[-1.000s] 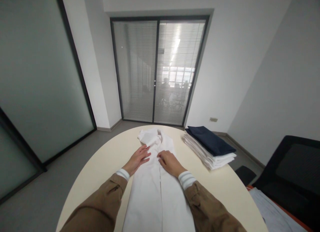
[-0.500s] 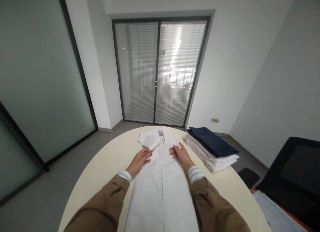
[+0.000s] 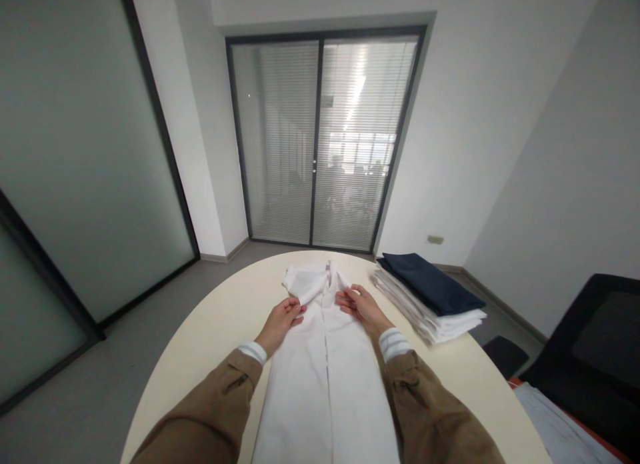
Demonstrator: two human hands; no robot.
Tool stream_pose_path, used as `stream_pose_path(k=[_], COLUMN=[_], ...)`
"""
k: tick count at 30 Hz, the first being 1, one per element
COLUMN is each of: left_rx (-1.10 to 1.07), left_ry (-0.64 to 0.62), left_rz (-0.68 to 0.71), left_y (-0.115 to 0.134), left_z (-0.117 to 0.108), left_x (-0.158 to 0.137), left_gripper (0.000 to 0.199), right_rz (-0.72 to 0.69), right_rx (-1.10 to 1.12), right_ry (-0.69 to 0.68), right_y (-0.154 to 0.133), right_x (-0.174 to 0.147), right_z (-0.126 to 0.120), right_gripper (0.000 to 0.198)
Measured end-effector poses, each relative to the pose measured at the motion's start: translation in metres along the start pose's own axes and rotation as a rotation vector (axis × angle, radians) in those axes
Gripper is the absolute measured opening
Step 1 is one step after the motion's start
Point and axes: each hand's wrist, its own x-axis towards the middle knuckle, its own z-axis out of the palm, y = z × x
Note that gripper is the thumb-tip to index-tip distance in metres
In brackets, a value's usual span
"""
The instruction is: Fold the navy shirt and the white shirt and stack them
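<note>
A long white coat point(image 3: 305, 371) lies lengthwise on the round table, its front opening running down the middle and its upper part at the far side. The sleeve-like flap point(image 3: 307, 282) at the upper left is folded over. My left hand point(image 3: 284, 321) has its fingers closed on the cloth edge just below that flap. On the other side, my right hand point(image 3: 364, 309) pinches the coat's edge near the collar, thumb above and the other fingers beneath or against the cloth. The coat's lower end runs out of view at the bottom.
Right of the coat stands a stack of folded white cloth point(image 3: 425, 317) with a folded navy cloth point(image 3: 433, 281) on top. The cream round table point(image 3: 210, 337) curves around. A black chair point(image 3: 595, 344) holding pale cloth point(image 3: 555, 417) is at the right; a glass door point(image 3: 280, 151) is behind.
My right hand has closed its fingers on the coat's upper right edge and raised it a little. The left hand's fingers have tightened on the cloth. The view has shifted slightly.
</note>
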Motion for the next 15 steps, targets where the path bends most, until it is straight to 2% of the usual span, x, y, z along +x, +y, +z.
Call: stream_pose_path(k=[10, 15], left_rx=[0.008, 0.043], left_ry=[0.027, 0.035], left_rz=[0.038, 0.073], left_y=[-0.004, -0.003], left_z=[0.000, -0.003], left_x=[0.002, 0.001], left_gripper=[0.041, 0.039], right_rz=[-0.012, 0.079], right_rx=[0.031, 0.011], right_ry=[0.021, -0.035], right_y=[-0.001, -0.012], right_x=[0.001, -0.012], right_z=[0.003, 0.000], right_gripper=[0.021, 0.023])
